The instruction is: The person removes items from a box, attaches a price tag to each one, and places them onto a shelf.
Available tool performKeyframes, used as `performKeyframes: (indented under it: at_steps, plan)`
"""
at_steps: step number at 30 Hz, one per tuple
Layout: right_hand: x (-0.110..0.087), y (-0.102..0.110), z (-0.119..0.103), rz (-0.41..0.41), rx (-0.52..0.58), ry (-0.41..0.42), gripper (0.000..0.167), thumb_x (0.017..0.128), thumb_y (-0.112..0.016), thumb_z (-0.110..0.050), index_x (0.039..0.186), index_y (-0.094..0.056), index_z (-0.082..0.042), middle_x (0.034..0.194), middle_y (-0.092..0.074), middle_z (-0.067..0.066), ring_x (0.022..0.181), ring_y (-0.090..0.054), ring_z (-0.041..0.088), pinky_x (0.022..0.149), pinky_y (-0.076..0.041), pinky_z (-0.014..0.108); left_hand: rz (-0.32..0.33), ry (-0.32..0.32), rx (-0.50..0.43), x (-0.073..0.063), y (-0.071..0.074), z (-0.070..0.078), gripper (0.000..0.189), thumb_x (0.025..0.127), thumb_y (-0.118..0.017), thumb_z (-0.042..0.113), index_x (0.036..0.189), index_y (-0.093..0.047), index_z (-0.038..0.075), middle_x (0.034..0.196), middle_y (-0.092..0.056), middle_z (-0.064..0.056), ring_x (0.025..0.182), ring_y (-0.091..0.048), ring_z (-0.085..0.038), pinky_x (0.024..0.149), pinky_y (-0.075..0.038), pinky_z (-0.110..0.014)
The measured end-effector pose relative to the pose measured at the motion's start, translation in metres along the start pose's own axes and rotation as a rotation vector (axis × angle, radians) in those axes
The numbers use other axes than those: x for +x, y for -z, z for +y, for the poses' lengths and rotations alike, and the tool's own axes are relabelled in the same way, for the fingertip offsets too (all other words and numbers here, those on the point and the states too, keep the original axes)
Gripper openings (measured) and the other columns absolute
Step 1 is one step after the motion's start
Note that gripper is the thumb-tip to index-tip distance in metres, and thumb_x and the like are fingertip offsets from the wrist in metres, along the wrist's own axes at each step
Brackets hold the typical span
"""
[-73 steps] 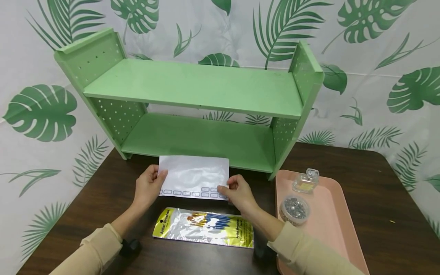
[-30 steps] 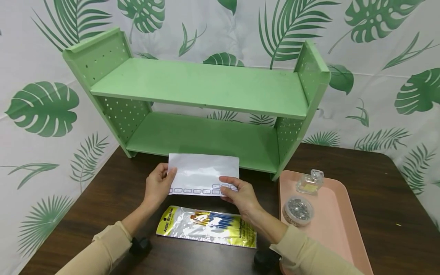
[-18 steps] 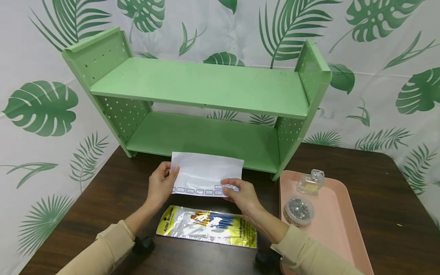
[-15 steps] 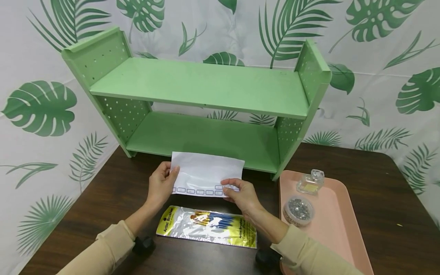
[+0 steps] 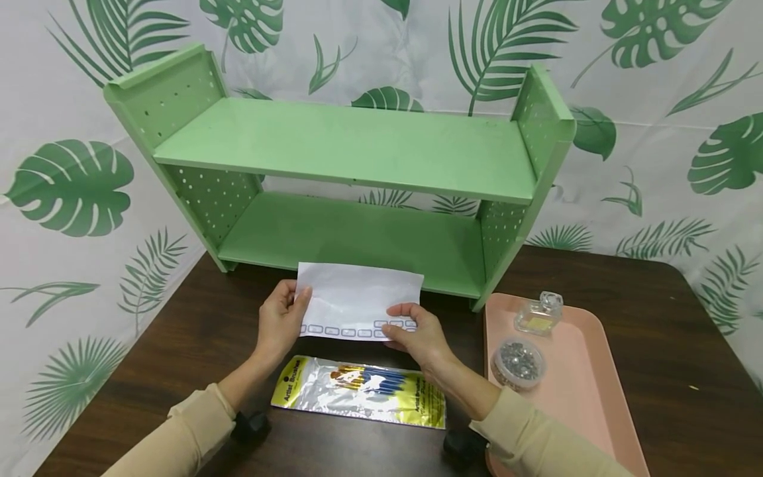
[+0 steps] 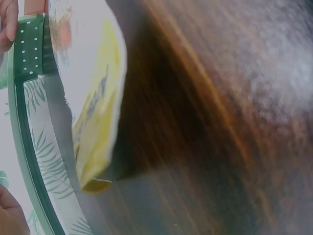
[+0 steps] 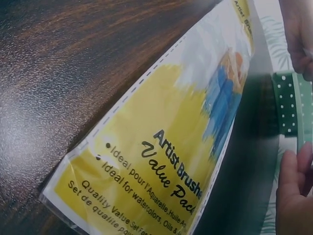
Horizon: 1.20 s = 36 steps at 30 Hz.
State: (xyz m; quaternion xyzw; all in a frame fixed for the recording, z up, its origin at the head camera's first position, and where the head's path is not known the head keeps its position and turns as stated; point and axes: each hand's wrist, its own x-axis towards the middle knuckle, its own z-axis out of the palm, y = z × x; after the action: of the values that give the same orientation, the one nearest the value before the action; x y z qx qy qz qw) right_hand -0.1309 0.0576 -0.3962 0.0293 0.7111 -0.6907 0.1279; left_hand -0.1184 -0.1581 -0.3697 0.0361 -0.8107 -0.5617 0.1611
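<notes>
A white paper sheet (image 5: 357, 291) with small printed boxes along its lower edge is held up in front of the shelf in the head view. My left hand (image 5: 280, 321) pinches its left edge, thumb on the near face. At the lower right my right hand (image 5: 420, 334) pinches it between thumb and fingers, over part of the boxes. Below both hands lies a yellow and silver pack of artist brushes (image 5: 363, 391), flat on the table. That brush pack (image 7: 156, 142) fills the middle of the right wrist view, and its yellow end (image 6: 100, 122) shows in the left wrist view.
A green two-tier shelf (image 5: 346, 146) stands behind the hands. To the right, a pink tray (image 5: 572, 404) holds a glass bottle (image 5: 538, 315) and a round clear tub of small silvery pieces (image 5: 518, 363). All stand on a dark wooden table (image 5: 673, 331).
The right hand has shifted from the sheet's right edge further in over its lower right part. In the head view the sheet sits further right; the view has shifted too.
</notes>
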Motion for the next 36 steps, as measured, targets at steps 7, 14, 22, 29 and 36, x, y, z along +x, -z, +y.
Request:
performKeyframes:
  at_steps: [7, 14, 22, 29, 36]
  plan:
    - [-0.0032, -0.0005, 0.0003, 0.012, -0.002, -0.007, 0.024, 0.085, -0.063, 0.004, 0.108, -0.059, 0.008, 0.1, -0.057, 0.016, 0.081, -0.065, 0.018, 0.075, -0.056, 0.035, 0.0, -0.005, -0.008, -0.0008, -0.001, -0.0016, 0.012, 0.093, -0.056, 0.004, 0.095, -0.055, -0.008, 0.079, -0.064, -0.026, 0.053, -0.054, 0.001, 0.046, -0.044, -0.014]
    - [-0.0024, 0.0006, 0.0017, 0.016, -0.013, -0.002, 0.018, 0.085, -0.063, 0.004, 0.103, -0.062, 0.009, 0.098, -0.057, 0.015, 0.078, -0.064, 0.016, 0.074, -0.056, 0.034, 0.012, -0.034, -0.012, -0.0013, -0.0025, 0.0, 0.012, 0.092, -0.057, 0.003, 0.093, -0.056, -0.009, 0.077, -0.063, -0.026, 0.053, -0.052, 0.001, 0.045, -0.043, -0.014]
    - [0.0006, 0.0006, 0.0026, 0.008, -0.055, -0.012, 0.014, 0.085, -0.06, 0.008, 0.098, -0.062, 0.006, 0.098, -0.059, 0.016, 0.078, -0.063, 0.016, 0.072, -0.056, 0.032, 0.024, -0.024, -0.032, -0.002, -0.0051, 0.0029, 0.011, 0.092, -0.056, 0.001, 0.093, -0.055, -0.01, 0.077, -0.063, -0.027, 0.052, -0.051, 0.001, 0.045, -0.041, -0.012]
    - [0.0004, 0.0006, 0.0029, -0.008, -0.064, -0.021, 0.02, 0.086, -0.058, 0.009, 0.104, -0.064, 0.007, 0.108, -0.058, 0.017, 0.078, -0.061, 0.014, 0.074, -0.056, 0.033, 0.023, -0.014, -0.049, -0.0028, -0.0051, 0.0026, 0.011, 0.092, -0.056, 0.001, 0.093, -0.054, -0.01, 0.077, -0.063, -0.027, 0.052, -0.051, 0.002, 0.045, -0.041, -0.012]
    - [0.0006, 0.0017, 0.003, -0.004, -0.082, -0.029, 0.015, 0.087, -0.057, 0.008, 0.1, -0.063, 0.007, 0.105, -0.057, 0.017, 0.078, -0.061, 0.014, 0.075, -0.056, 0.034, 0.01, -0.029, -0.054, -0.0021, -0.0065, 0.0034, 0.011, 0.092, -0.056, 0.002, 0.094, -0.055, -0.01, 0.076, -0.062, -0.026, 0.052, -0.05, 0.001, 0.045, -0.041, -0.013]
